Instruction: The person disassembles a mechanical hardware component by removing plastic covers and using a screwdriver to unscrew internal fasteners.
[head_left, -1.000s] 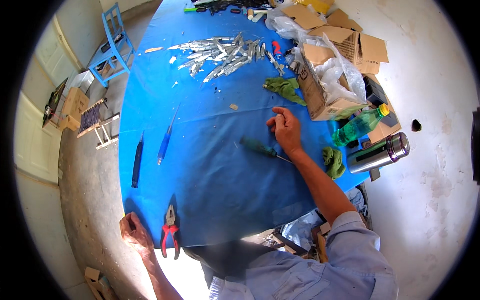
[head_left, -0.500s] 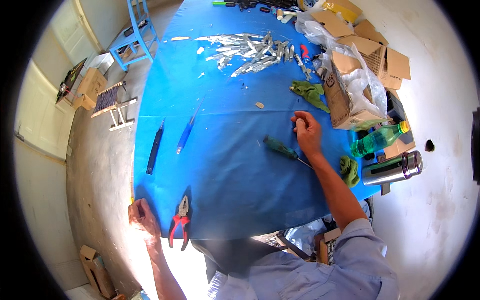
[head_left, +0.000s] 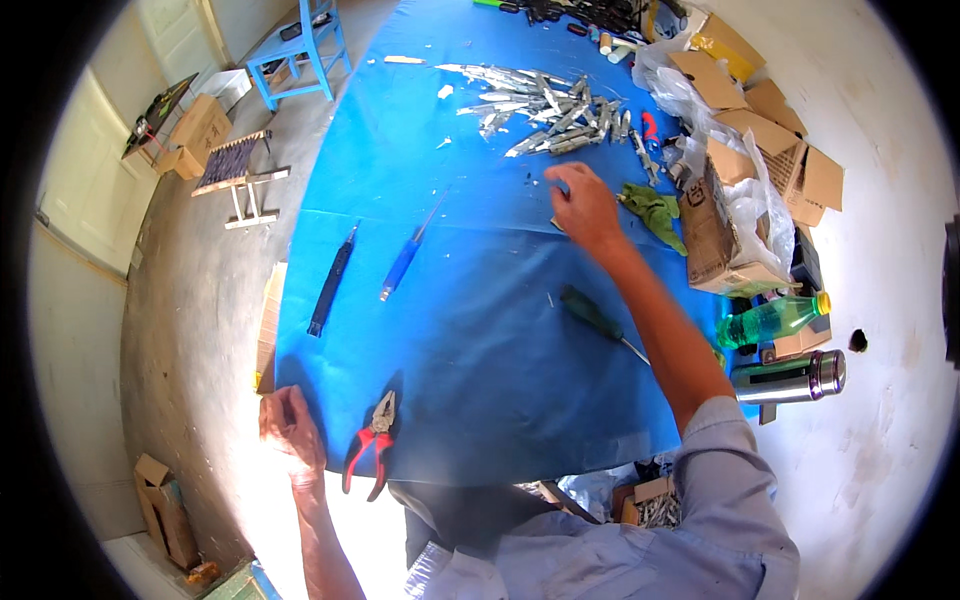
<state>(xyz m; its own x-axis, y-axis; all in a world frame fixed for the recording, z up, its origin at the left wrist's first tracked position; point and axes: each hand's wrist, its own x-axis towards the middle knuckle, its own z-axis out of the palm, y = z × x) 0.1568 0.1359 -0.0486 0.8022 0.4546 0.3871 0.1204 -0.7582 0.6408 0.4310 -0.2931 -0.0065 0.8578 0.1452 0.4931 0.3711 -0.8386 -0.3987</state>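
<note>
Covering most of the scene, largest item first:
Table [head_left: 470, 330]: long, draped in blue sheet, running from near edge to far end.
Cardboard boxes [head_left: 770, 150]: opened, with clear plastic wrap, at far right beside table edge.
Blue chair [head_left: 300, 40]: on floor, far left of table.
Small wooden stool [head_left: 240, 180]: woven seat, on floor left of table.
Metal pieces [head_left: 550, 105]: silvery pile, spread on far part of table, just beyond right hand.
Steel flask [head_left: 790, 375]: lying on its side, right of table, near.
Green bottle [head_left: 770, 320]: plastic, yellow cap, lying just beyond flask.
Right hand [head_left: 585, 205]: reaching far over table, fingers loosely spread, gripping nothing visible; close to metal pieces, beside green cloth.
Left hand [head_left: 290, 430]: at near left corner of table, fingers curled at sheet edge; grip on sheet cannot be told.
Green cloth [head_left: 655, 210]: crumpled, on table right of right hand.
Black tool [head_left: 332, 280]: long, slim, lying left on table.
Blue-handled screwdriver [head_left: 405, 260]: lying right of black tool, apart from both hands.
Green-handled screwdriver [head_left: 595, 318]: on table under right forearm.
Red-handled pliers [head_left: 372, 445]: at near edge, just right of left hand, not touched.
</note>
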